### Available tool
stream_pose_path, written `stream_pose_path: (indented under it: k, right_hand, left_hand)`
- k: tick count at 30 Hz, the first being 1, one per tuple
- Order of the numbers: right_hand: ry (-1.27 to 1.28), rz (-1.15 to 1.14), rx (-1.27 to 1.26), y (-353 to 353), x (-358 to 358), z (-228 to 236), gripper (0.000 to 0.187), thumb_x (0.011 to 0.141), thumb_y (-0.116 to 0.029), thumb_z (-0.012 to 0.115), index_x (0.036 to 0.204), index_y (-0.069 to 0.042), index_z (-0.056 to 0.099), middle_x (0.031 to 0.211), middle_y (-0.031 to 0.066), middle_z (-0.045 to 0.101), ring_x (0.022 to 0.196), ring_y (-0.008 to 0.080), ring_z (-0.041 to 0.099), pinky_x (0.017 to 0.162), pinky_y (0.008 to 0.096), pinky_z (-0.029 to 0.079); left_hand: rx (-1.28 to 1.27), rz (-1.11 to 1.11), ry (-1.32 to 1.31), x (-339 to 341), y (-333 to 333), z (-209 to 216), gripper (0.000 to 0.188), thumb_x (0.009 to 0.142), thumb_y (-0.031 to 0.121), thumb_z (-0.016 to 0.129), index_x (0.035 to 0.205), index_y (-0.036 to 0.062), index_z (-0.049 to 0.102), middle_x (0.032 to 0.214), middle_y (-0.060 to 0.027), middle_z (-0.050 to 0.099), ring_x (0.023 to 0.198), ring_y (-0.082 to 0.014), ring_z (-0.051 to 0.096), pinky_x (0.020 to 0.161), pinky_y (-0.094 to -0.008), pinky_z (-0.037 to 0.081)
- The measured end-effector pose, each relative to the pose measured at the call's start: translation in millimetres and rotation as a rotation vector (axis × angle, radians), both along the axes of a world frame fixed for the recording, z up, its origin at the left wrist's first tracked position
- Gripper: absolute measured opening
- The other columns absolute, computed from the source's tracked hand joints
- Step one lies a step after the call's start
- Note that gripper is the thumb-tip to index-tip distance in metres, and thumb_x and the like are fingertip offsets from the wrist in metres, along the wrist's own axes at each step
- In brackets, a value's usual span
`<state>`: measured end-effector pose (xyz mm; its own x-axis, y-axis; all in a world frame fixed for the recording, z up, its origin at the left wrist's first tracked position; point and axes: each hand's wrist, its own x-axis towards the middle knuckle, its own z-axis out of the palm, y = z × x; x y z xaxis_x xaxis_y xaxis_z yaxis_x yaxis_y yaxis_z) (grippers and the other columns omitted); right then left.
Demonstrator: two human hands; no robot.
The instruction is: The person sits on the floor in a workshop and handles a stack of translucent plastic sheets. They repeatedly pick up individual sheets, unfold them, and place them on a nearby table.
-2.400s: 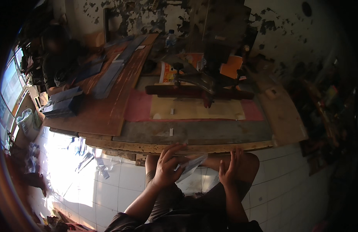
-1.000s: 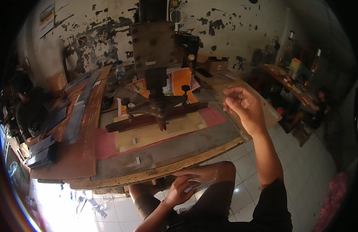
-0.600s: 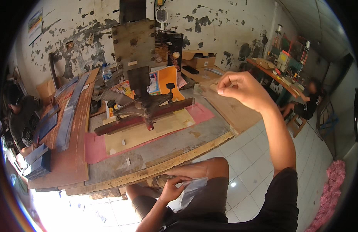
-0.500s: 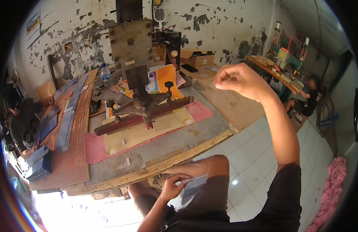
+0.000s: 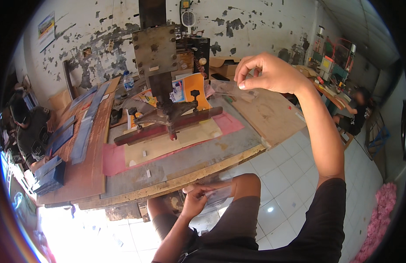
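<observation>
Low over my lap, my left hand (image 5: 195, 202) pinches a clear plastic sheet (image 5: 218, 195) by its edge. My right hand (image 5: 271, 74) is raised above the right part of the worktable, thumb and fingertips drawn together; anything between them is too faint to make out. In front of me stands a heavy press (image 5: 154, 52). Its long red-edged bar (image 5: 189, 121) hangs over a yellowish sheet (image 5: 181, 140) that lies on a pink sheet (image 5: 113, 158). Two small pale pieces lie nearby, one on the yellowish sheet and one on the grey table surface (image 5: 185, 160).
At the left, a person (image 5: 30, 127) works at a brown board (image 5: 91, 171) with blue strips (image 5: 86, 127). A bottle (image 5: 129, 82) stands behind the press. Clear film lies on the right-hand board (image 5: 273, 116). Another person (image 5: 357, 109) sits far right, near pink material (image 5: 380, 215).
My view has shifted, moving the press slightly right in the picture. My left hand and its plastic sheet are nearer the table edge. My right hand stays raised, slightly farther left.
</observation>
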<state>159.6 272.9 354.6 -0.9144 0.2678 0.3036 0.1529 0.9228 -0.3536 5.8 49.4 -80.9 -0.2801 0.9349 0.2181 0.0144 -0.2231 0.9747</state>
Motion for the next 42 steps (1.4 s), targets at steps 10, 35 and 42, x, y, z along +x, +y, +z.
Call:
stream_pose_path:
  k: [10, 35, 42]
  right_hand:
    - [0.020, 0.039, 0.137, -26, 8, 38, 0.017, 0.086, -0.020, 0.074, 0.085, -0.004, 0.073, 0.098, 0.0000, 0.071, 0.084, 0.0110, 0.059, 0.072, 0.0292, 0.045]
    - [-0.644, 0.593, -0.716, -115, 33, -280, 0.013, 0.089, -0.013, 0.065, 0.095, -0.002, 0.064, 0.099, 0.0094, 0.067, 0.094, 0.0255, 0.064, 0.085, 0.0353, 0.050]
    - [-0.560, 0.241, -0.603, -142, 39, -464, 0.026, 0.098, -0.026, 0.065, 0.110, -0.004, 0.069, 0.099, 0.0145, 0.073, 0.090, 0.0333, 0.070, 0.079, 0.0418, 0.053]
  left_hand:
    - [-0.002, 0.075, 0.045, -9, 1, 38, 0.028, 0.094, -0.006, 0.057, 0.119, -0.0030, 0.069, 0.113, -0.0108, 0.074, 0.103, -0.0142, 0.069, 0.093, -0.0295, 0.054]
    - [0.077, 0.122, -0.025, -60, 70, 79, 0.032, 0.091, -0.008, 0.052, 0.119, -0.0013, 0.066, 0.103, -0.0067, 0.073, 0.088, -0.0077, 0.064, 0.075, -0.0232, 0.050]
    - [0.044, 0.142, 0.068, -66, 58, 86, 0.035, 0.089, -0.008, 0.051, 0.119, -0.0005, 0.068, 0.112, -0.0087, 0.073, 0.091, -0.0089, 0.066, 0.076, -0.0234, 0.052]
